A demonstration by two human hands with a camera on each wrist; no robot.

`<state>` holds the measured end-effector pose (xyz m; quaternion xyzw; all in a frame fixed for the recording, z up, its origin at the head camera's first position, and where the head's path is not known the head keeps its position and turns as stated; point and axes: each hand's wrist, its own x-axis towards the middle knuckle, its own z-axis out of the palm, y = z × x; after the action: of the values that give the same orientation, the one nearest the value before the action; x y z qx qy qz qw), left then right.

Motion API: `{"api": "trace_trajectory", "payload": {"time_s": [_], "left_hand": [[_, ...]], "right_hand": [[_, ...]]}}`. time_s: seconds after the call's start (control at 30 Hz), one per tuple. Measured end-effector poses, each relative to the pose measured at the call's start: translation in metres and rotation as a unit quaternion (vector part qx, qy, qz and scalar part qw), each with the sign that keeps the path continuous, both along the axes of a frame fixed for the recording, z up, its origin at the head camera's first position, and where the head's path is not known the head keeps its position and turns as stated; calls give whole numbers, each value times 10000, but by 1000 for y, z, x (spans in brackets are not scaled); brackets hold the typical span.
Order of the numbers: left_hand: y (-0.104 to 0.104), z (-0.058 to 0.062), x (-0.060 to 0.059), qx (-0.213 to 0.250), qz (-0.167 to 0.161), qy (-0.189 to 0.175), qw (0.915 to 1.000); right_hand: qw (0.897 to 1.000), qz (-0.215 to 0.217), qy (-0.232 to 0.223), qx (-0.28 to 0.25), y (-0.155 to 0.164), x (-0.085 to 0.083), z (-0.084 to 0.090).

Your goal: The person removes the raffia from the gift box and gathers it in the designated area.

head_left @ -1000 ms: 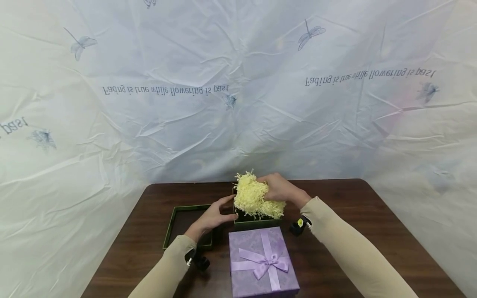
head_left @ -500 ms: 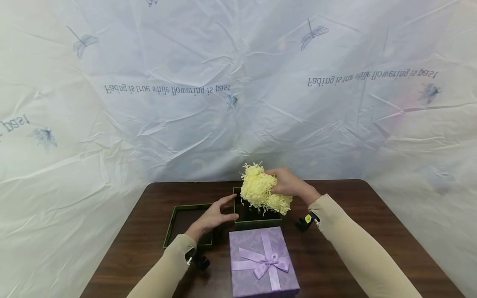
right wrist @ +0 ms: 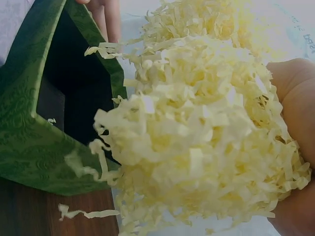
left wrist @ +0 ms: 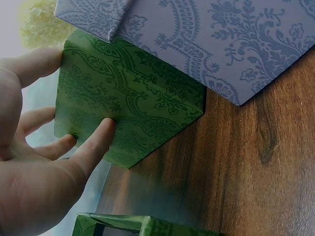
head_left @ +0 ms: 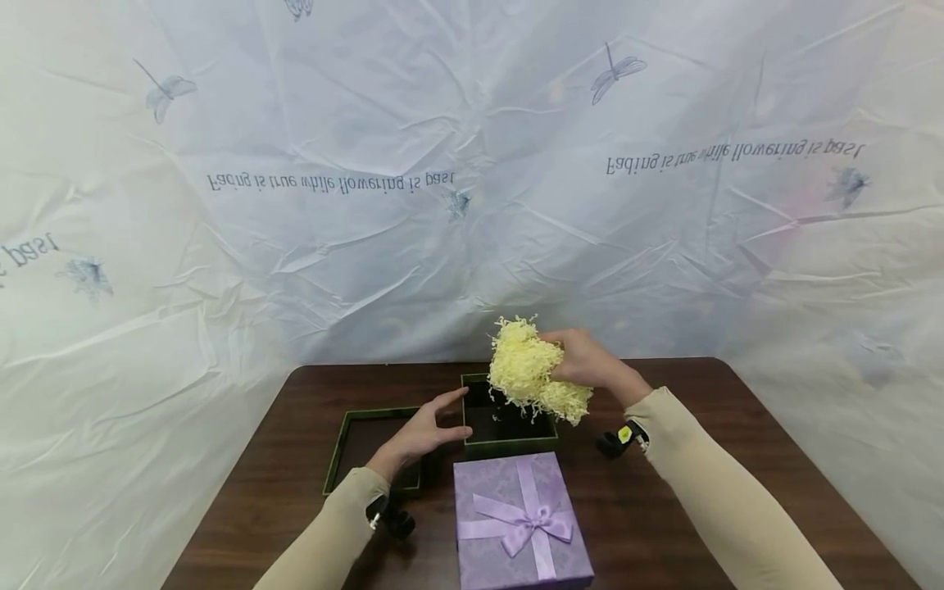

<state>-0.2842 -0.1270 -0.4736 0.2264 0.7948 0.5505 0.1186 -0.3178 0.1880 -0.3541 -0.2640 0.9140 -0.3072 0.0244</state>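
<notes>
Right hand [head_left: 590,360] grips a wad of yellow shredded paper [head_left: 533,370], lifted above the far right corner of the open green box [head_left: 509,442]. Head view: left hand [head_left: 424,426] open, fingers straight against the box's left wall. Green lid [head_left: 335,451] lies just left of the box, purple ribboned box [head_left: 519,520] sits in front of it, all on a dark wood table [head_left: 737,410].

Left wrist view: fingertips [left wrist: 101,132] touch the green wall; purple box corner abuts the green box.

Right wrist view: shreds fill the palm, box interior dark beneath, few loose strands hanging.
</notes>
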Motion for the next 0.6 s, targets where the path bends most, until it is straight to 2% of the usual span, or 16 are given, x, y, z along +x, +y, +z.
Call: {"api": "trace_trajectory", "payload": {"time_s": [0.3, 0.33, 0.43, 0.6], "left_hand": [[0, -1, 0, 27, 32, -25, 10000], [0, 3, 2, 42, 20, -53, 10000], [0, 3, 2, 28, 7, -78, 10000], [-1, -2, -1, -10, -45, -38, 10000]], "right_hand": [[9998, -140, -36, -132, 21, 1, 1], [9998, -169, -24, -114, 24, 1, 0], [9996, -269, -38, -109, 33, 1, -1], [9991, -405, 74, -89, 47, 1, -5]]}}
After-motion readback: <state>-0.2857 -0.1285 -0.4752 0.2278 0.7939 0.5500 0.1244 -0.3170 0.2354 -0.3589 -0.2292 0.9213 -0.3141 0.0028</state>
